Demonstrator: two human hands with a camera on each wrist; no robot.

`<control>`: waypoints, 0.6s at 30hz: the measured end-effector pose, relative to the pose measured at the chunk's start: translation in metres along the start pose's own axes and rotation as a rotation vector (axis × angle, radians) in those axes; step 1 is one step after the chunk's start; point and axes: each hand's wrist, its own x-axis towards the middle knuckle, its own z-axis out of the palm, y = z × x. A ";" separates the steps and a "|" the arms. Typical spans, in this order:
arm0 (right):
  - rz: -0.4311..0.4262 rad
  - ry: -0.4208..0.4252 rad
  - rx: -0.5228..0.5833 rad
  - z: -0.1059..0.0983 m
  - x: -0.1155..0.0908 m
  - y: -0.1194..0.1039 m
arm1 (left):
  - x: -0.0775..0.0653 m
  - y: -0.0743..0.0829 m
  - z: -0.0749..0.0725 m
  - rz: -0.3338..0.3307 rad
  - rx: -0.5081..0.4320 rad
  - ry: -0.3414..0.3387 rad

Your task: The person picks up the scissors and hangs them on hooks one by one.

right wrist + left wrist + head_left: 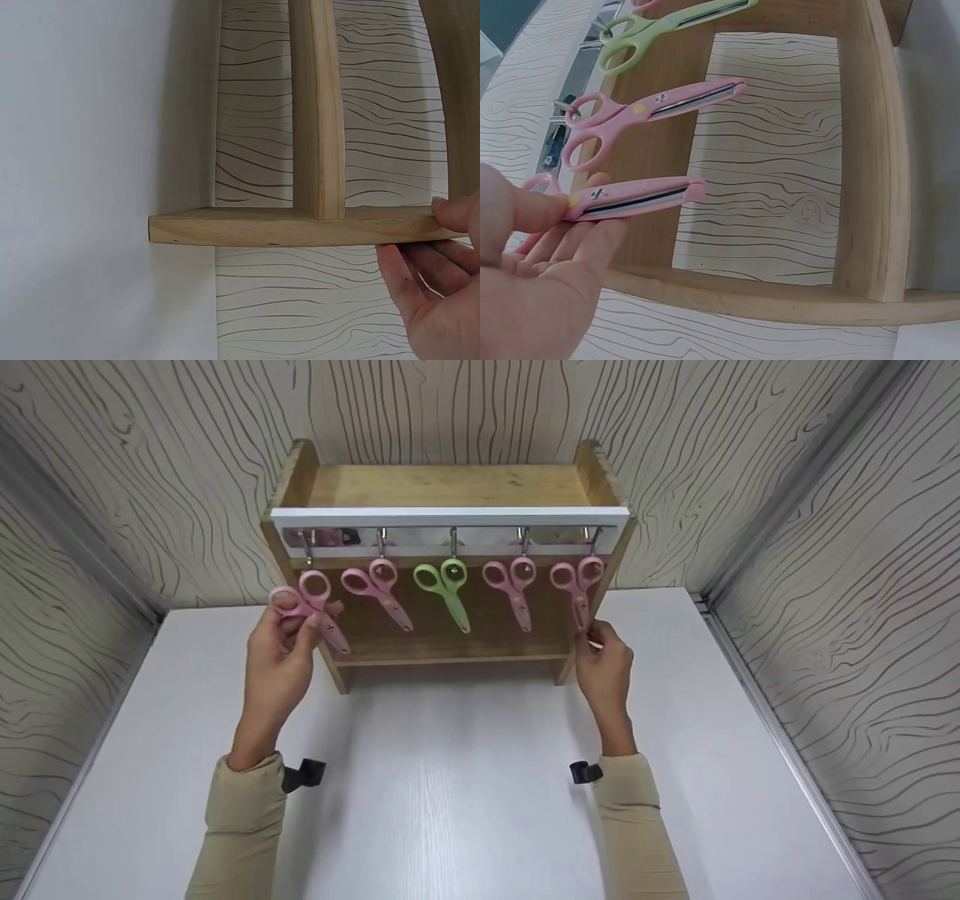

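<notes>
My left hand pinches a pair of pink scissors between thumb and fingers, blades pointing down and to the right. The upper finger ring is right at the tip of the leftmost hook. In the left wrist view, the thumb lies on the scissors near the pivot, with fingers beneath. My right hand grips the right side panel of a wooden shelf; in the right wrist view, thumb and fingers straddle that side panel. Green scissors hang from the middle hook, and pink scissors hang just left of them.
More pink scissors hang on the right hooks of a white-edged rail along the shelf's front. The wooden shelf stands at the back of a white table, against wood-grain patterned walls.
</notes>
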 end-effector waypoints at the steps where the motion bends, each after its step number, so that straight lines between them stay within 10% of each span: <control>1: 0.000 -0.002 0.000 0.000 0.000 0.000 | 0.001 0.000 0.000 0.001 0.002 0.003; 18: 0.006 -0.021 0.016 -0.001 0.000 0.000 | 0.015 -0.019 -0.001 -0.031 -0.199 -0.026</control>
